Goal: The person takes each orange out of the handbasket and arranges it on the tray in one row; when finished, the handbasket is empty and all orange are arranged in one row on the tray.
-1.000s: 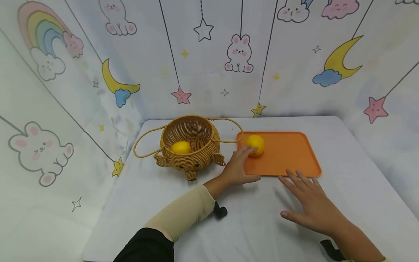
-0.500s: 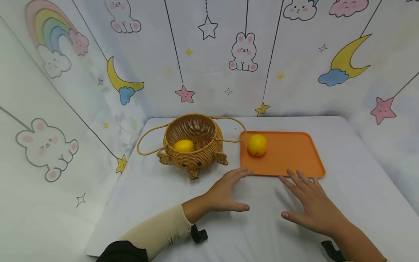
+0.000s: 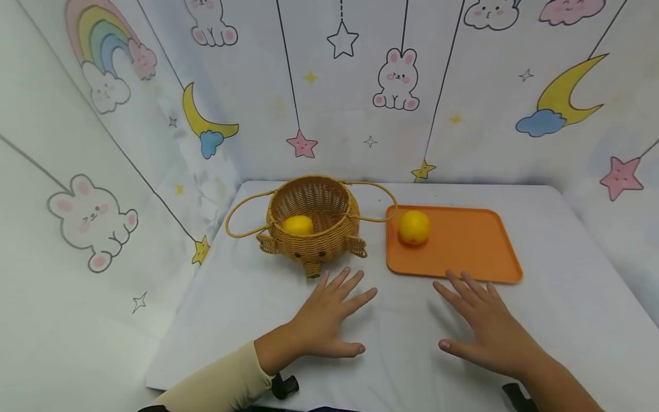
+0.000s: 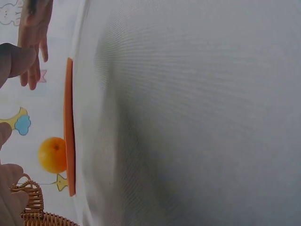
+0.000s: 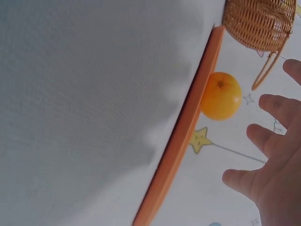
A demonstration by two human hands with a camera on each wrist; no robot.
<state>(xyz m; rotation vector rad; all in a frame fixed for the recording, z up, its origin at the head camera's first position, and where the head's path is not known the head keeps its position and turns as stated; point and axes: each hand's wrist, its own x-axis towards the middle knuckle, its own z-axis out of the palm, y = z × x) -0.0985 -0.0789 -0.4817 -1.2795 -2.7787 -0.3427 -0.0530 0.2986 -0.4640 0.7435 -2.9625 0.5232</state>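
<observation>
My left hand hovers over the white table in front of the wicker basket, fingers spread, holding nothing. My right hand is held just in front of the orange tray, its fingers also spread and nothing in them. A round yellow-orange fruit, which looks like an orange, rests on the tray's left part; the right wrist view shows the orange with its stem end. Inside the basket lies a smooth yellow fruit, partly hidden by the rim. Neither hand touches a fruit, the basket or the tray.
The basket has an animal face, and two loop handles stick out sideways. Its right handle reaches over the tray's left edge. Behind the white table hangs a cloth backdrop with cartoon drawings.
My left hand has drawn back from beside the orange on the tray, toward me and to the left. The right hand stays nearly still. The head view has shifted slightly.
</observation>
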